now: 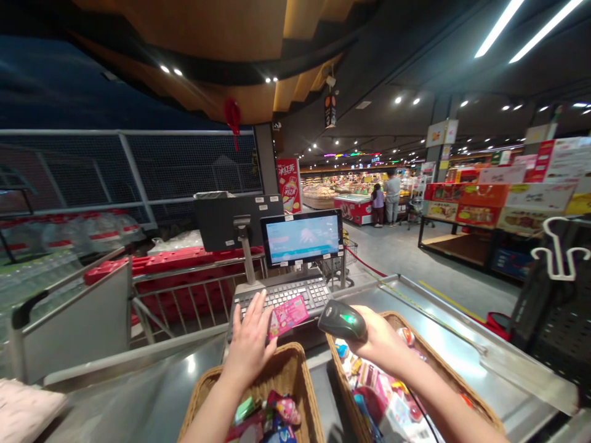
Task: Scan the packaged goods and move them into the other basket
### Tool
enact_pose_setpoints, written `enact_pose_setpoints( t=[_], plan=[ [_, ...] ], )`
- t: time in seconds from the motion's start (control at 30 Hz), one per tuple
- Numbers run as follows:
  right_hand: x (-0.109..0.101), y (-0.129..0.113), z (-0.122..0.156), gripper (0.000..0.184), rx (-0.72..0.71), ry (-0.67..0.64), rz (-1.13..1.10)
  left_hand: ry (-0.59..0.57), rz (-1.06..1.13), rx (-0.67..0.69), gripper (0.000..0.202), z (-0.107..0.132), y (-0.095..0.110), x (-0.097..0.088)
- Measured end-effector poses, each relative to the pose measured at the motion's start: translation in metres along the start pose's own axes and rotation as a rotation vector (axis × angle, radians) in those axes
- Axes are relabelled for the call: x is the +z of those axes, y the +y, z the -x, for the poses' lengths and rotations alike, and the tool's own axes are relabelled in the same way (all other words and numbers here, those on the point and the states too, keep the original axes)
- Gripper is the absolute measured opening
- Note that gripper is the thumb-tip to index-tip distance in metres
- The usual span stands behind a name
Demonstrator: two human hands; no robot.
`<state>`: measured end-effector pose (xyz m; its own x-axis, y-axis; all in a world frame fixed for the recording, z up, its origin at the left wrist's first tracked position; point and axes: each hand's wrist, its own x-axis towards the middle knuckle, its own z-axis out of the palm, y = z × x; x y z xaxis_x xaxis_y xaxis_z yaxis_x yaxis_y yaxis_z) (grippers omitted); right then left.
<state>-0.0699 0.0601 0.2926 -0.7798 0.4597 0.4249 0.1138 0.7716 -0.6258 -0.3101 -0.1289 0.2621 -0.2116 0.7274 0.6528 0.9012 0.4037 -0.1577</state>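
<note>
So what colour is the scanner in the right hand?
Black scanner, with a green light; head view.

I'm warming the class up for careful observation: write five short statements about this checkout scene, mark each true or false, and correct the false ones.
1. The right hand holds a black scanner. True.
2. The monitor facing the hands is dark. False: the monitor's screen is lit.
3. A pink packet is right by the left hand. True.
4. The left basket is empty. False: the left basket holds colourful packets.
5. A keyboard shows below the lit monitor. True.
</note>
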Motion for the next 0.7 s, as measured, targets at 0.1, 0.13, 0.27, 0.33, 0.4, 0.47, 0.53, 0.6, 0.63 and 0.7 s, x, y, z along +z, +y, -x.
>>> enact_pose_setpoints(
  t=[0.1, 0.13, 0.27, 0.33, 0.4, 0.47, 0.53, 0.6, 0.63, 0.7],
  plan=[
    [0.005, -0.002, -0.001, 0.049, -0.021, 0.000, 0.011, -0.007, -0.005, -0.018, 0.043, 0.005, -0.005, -0.003],
    [0.006, -0.003, -0.002, 0.049, -0.021, 0.001, 0.017, -0.010, -0.007, -0.024, 0.043, 0.006, -0.006, -0.004],
    [0.012, -0.008, -0.004, 0.047, -0.011, -0.007, 0.030, -0.024, -0.011, -0.039, 0.044, 0.013, -0.013, -0.007],
    [0.014, -0.010, -0.006, 0.046, -0.015, -0.016, 0.027, -0.031, -0.018, -0.046, 0.045, 0.017, -0.016, -0.008],
    [0.018, -0.012, -0.007, 0.047, -0.018, -0.018, 0.022, -0.038, -0.026, -0.055, 0.044, 0.022, -0.019, -0.009],
    [0.022, -0.014, -0.009, 0.048, -0.027, -0.020, 0.015, -0.045, -0.032, -0.061, 0.044, 0.026, -0.023, -0.009],
    [0.026, -0.016, -0.010, 0.048, -0.045, -0.029, 0.004, -0.055, -0.034, -0.065, 0.044, 0.031, -0.026, -0.010],
    [0.030, -0.018, -0.010, 0.047, -0.056, -0.039, -0.007, -0.073, -0.032, -0.065, 0.045, 0.038, -0.030, -0.011],
    [0.033, -0.018, -0.011, 0.046, -0.057, -0.045, -0.009, -0.085, -0.029, -0.063, 0.045, 0.042, -0.032, -0.011],
    [0.038, -0.020, -0.012, 0.044, -0.054, -0.061, -0.008, -0.116, -0.022, -0.056, 0.046, 0.052, -0.036, -0.010]
  ],
)
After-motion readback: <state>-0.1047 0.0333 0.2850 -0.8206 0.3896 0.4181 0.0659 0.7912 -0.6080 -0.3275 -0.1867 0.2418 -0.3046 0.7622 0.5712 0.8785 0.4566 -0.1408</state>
